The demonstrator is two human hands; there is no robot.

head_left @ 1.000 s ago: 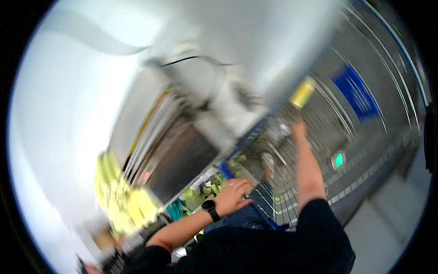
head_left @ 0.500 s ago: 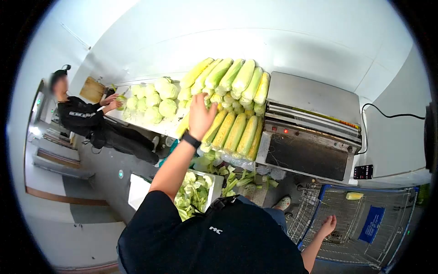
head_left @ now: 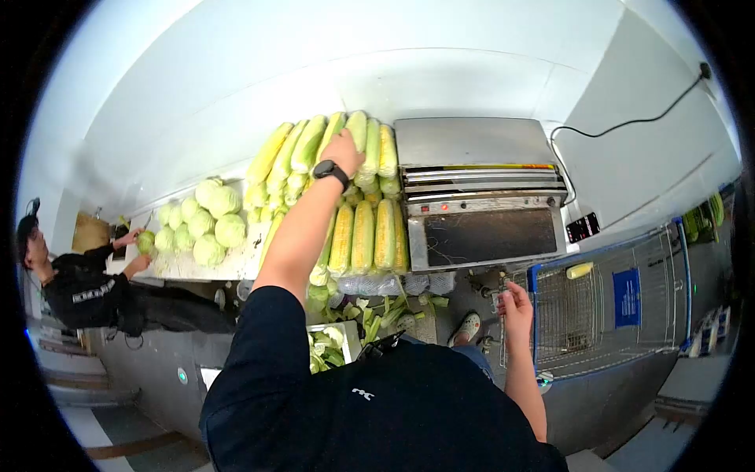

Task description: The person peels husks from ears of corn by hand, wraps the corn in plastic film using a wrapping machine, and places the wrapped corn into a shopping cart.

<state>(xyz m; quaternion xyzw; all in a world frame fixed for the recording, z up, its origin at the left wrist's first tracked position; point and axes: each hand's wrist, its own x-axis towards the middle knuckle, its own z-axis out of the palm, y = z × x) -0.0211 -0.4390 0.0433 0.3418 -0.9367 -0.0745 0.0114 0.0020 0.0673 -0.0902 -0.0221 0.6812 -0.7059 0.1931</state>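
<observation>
The left hand (head_left: 344, 152) reaches onto the upper row of the heaped corn cobs (head_left: 362, 236), its fingers bent over a green-husked one and touching it; whether they have closed round it cannot be told. A black wristwatch (head_left: 331, 173) sits on that wrist. The right hand (head_left: 517, 308) hangs low on the other side, fingers loosely curled and a little apart, just beside the near end of a blue-framed shopping cart (head_left: 531, 315).

The cobs lie side by side in stacked rows on the white desk (head_left: 250, 253), husks partly left on and yellow kernels bared along the front row. Against the heap's right side stands a wrapping machine (head_left: 481, 132) with a dark plate and lit indicators; a phone (head_left: 583, 227) is near its right edge. Inside the cart are a single yellow cob (head_left: 580, 271) and a blue sign (head_left: 627, 297). Below the desk, a white crate (head_left: 352, 341) holds leafy trimmings (head_left: 325, 346).

Left of the corn, round cabbages (head_left: 210, 248) are grouped on the desk, and beyond them a co-worker (head_left: 90, 295) in black holds a green cabbage (head_left: 145, 241) with both hands.
</observation>
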